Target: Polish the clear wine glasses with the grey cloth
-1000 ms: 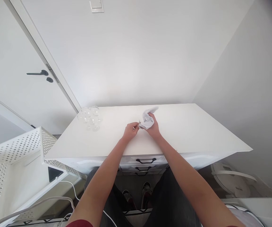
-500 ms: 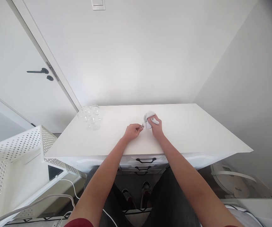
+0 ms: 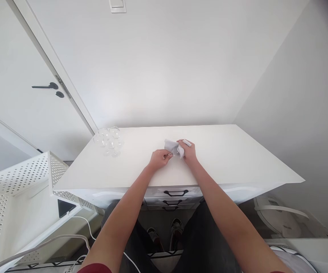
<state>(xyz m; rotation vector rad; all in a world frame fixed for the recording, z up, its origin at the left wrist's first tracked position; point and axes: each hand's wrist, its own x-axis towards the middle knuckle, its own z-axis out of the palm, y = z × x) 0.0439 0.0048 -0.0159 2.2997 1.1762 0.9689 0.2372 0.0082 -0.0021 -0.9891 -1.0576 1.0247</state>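
Observation:
Over the middle of the white cabinet top [image 3: 226,151], my left hand [image 3: 160,158] pinches the stem or foot of a clear wine glass [image 3: 175,152], which lies tilted sideways toward the right. My right hand [image 3: 189,151] is closed around a white cloth [image 3: 171,144]. Part of the cloth spreads behind the glass and part bunches at its bowl under my right fingers. Fingers and cloth hide much of the glass's rim. At the far left of the top stands a group of several clear stemmed glasses [image 3: 111,143].
Below the front edge are drawers with dark handles [image 3: 175,193]. A white perforated shelf unit [image 3: 13,189] with a cable [image 3: 58,237] stands to the left, near a door with a black handle [image 3: 43,86]. Walls rise behind and on the right.
The cloth has opened out from a bundle around the glass, so the bowl shows and a flap reaches left. My right hand has turned slightly; my left hand stays in place.

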